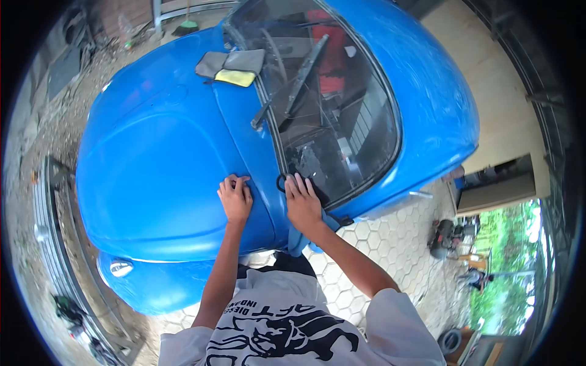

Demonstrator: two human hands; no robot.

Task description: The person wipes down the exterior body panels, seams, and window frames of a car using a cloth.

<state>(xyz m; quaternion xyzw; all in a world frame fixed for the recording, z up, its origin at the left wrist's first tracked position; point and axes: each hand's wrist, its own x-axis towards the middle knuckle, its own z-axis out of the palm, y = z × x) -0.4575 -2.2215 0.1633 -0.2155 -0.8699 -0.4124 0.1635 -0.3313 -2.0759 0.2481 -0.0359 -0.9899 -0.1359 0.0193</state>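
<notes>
My left hand [235,199] rests on the rear part of the blue hood [146,177], fingers bent and slightly apart, with nothing visible in them. At the lower near corner of the windshield [332,146], my right hand [303,202] lies with its fingers stretched forward. A black loop [282,182] shows beside those fingertips, and a dark piece sits partly hidden under them. Below the right palm and wrist, a blue cloth [298,239] hangs over the car's edge; how far it reaches under the hand is hidden.
A folded grey and yellow cloth [235,67] lies near the far windshield corner. Wiper arms [302,79] cross the glass. The near fender carries a small lamp [121,267]. Hexagonal paving [390,244] surrounds the car; a metal rail [49,226] runs at left, machinery [448,238] stands at right.
</notes>
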